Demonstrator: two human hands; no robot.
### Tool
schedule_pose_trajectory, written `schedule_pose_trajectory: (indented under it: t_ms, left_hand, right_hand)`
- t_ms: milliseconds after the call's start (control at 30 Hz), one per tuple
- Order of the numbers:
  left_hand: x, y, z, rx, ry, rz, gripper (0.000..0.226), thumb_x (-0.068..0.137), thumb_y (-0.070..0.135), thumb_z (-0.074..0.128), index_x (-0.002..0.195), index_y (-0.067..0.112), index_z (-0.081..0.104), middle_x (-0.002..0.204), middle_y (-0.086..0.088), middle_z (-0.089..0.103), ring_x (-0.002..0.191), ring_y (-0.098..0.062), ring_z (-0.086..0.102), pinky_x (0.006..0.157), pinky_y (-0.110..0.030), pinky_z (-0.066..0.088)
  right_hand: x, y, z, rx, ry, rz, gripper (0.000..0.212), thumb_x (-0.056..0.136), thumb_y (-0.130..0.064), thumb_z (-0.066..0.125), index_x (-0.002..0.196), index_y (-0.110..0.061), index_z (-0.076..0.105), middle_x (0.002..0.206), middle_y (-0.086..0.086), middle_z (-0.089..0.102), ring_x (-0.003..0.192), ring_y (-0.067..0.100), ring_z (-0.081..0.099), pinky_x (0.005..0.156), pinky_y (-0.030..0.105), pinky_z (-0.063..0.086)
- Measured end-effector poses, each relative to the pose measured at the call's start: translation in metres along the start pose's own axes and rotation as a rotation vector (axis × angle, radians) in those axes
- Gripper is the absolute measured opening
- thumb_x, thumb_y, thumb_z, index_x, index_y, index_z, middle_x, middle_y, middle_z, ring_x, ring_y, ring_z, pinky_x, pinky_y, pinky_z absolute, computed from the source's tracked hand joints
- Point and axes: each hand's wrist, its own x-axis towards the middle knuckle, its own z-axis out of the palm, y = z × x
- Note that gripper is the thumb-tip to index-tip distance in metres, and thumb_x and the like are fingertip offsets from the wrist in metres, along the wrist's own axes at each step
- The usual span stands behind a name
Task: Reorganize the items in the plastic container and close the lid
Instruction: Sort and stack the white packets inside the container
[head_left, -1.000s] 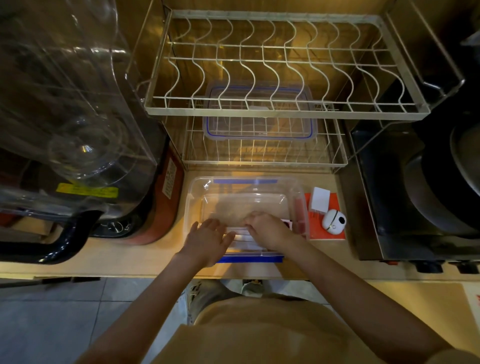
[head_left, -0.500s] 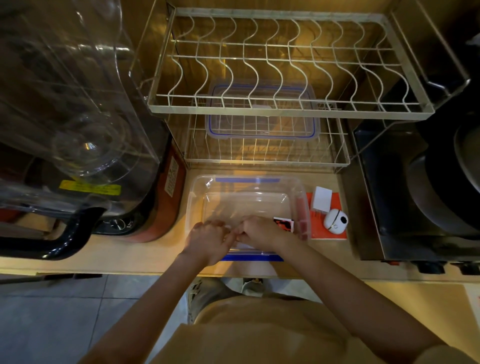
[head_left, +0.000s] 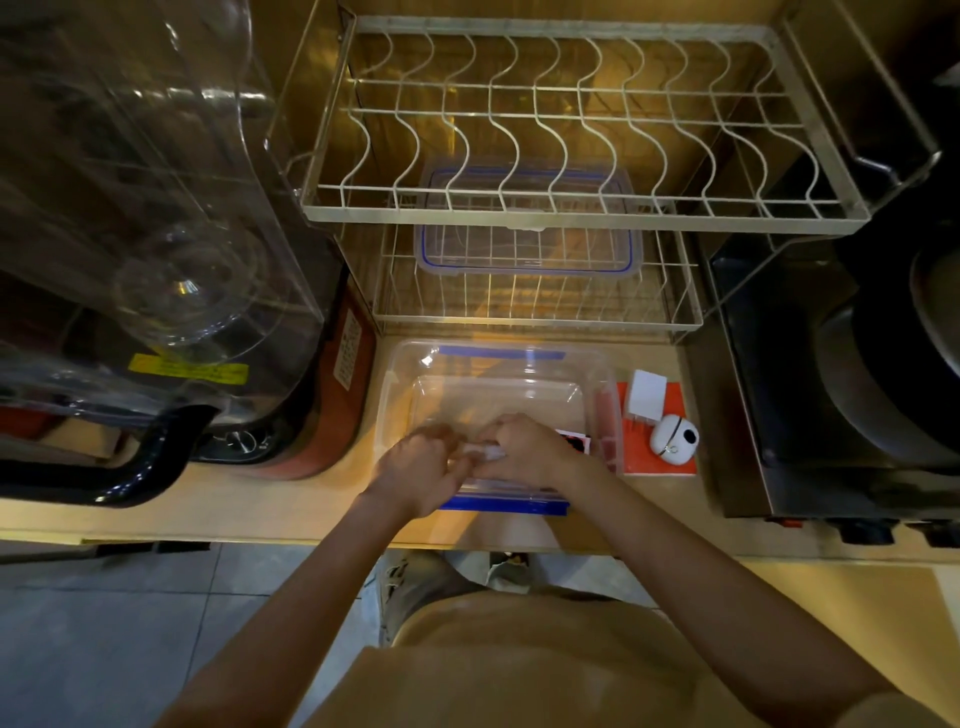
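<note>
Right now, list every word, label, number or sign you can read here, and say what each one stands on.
Nothing here can be read.
Yellow label on the clear-topped machine: dark print, too blurred.
Pale sticker on the machine's red side: rows of print, too small.
Red, black and white card in the plastic container, beside the right hand: mostly hidden, no legible text.

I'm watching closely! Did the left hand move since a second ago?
Yes. The left hand slid right along the container's blue front clip, meeting the right hand.

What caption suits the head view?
Both hands, left and right, work inside an open clear container; its lid waits on the rack.
</note>
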Motion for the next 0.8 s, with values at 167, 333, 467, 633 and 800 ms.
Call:
schedule_pose_trajectory:
  t_ms: [167, 333, 467, 633, 800]
  left_hand:
    - [-0.001, 0.002, -0.002, 0.034, 0.021, 0.019, 0.040, 0.094, 0.043, 0.035, 0.121, 0.023, 0.057, 0.136, -0.002, 0.053, 0.119, -0.021, 0.052, 0.094, -0.034, 0.042]
    - [-0.002, 0.003, -0.002, 0.055, 0.019, 0.005, 0.042, 0.094, 0.043, 0.033, 0.120, 0.022, 0.058, 0.133, -0.004, 0.056, 0.115, -0.023, 0.054, 0.095, -0.035, 0.042]
    - [-0.002, 0.004, -0.002, 0.074, 0.032, 0.006, 0.040, 0.095, 0.041, 0.033, 0.122, 0.023, 0.057, 0.133, -0.003, 0.055, 0.115, -0.023, 0.054, 0.094, -0.034, 0.042]
    - [0.003, 0.000, -0.001, 0.083, -0.051, 0.020, 0.044, 0.094, 0.045, 0.033, 0.130, 0.025, 0.048, 0.146, -0.002, 0.041, 0.131, -0.022, 0.040, 0.105, -0.035, 0.032]
    - [0.002, 0.002, -0.001, 0.127, -0.046, 0.011, 0.045, 0.095, 0.047, 0.028, 0.132, 0.029, 0.046, 0.143, -0.003, 0.045, 0.128, -0.024, 0.043, 0.104, -0.039, 0.033]
  right_hand:
    - [-0.003, 0.012, -0.010, -0.035, 0.020, 0.017, 0.044, 0.088, -0.029, 0.059, 0.129, -0.014, 0.054, 0.128, 0.011, 0.052, 0.120, 0.025, 0.047, 0.101, 0.041, 0.043]
    - [-0.004, 0.013, -0.008, -0.096, -0.022, 0.010, 0.065, 0.077, -0.029, 0.071, 0.134, -0.010, 0.046, 0.132, 0.010, 0.049, 0.122, 0.026, 0.046, 0.102, 0.041, 0.042]
    - [-0.001, 0.009, -0.001, -0.173, 0.023, -0.002, 0.059, 0.078, -0.027, 0.070, 0.132, -0.016, 0.050, 0.130, 0.009, 0.051, 0.120, 0.025, 0.046, 0.099, 0.042, 0.044]
    - [0.005, 0.004, 0.002, -0.265, 0.033, -0.015, 0.058, 0.078, -0.024, 0.071, 0.131, -0.019, 0.050, 0.132, 0.007, 0.051, 0.119, 0.025, 0.047, 0.098, 0.039, 0.045]
    - [0.007, 0.004, -0.001, -0.302, 0.026, -0.011, 0.058, 0.077, -0.024, 0.072, 0.131, -0.024, 0.051, 0.130, 0.006, 0.053, 0.118, 0.025, 0.048, 0.096, 0.038, 0.045]
